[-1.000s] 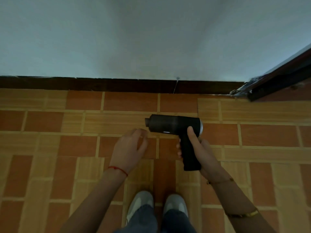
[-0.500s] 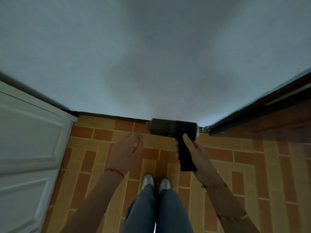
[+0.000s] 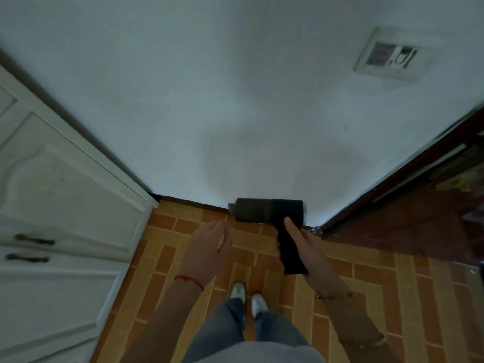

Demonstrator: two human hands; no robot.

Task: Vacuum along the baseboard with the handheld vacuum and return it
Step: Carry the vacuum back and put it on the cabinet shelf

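Note:
A black pistol-shaped handheld vacuum (image 3: 267, 210) is held up in front of me with its barrel level and its nozzle pointing left. My right hand (image 3: 306, 247) grips its handle, thumb resting up along the grip. My left hand (image 3: 209, 247) hovers just left of the nozzle, fingers loosely curled and holding nothing, not touching the vacuum. Behind the vacuum, a thin dark baseboard (image 3: 193, 201) runs along the foot of the white wall (image 3: 235, 113), well below the tool.
White cabinet doors (image 3: 57, 205) with dark handles stand on the left. A dark wooden door (image 3: 408, 210) and its frame angle in from the right. A wall socket plate (image 3: 387, 57) sits high at right. My legs and white shoes (image 3: 248, 297) are on the brick-pattern floor (image 3: 392, 284).
The view has risen from a close look at the floor and baseboard to a standing height. The vacuum has lifted away from the floor with my right hand; my left hand stays beside it.

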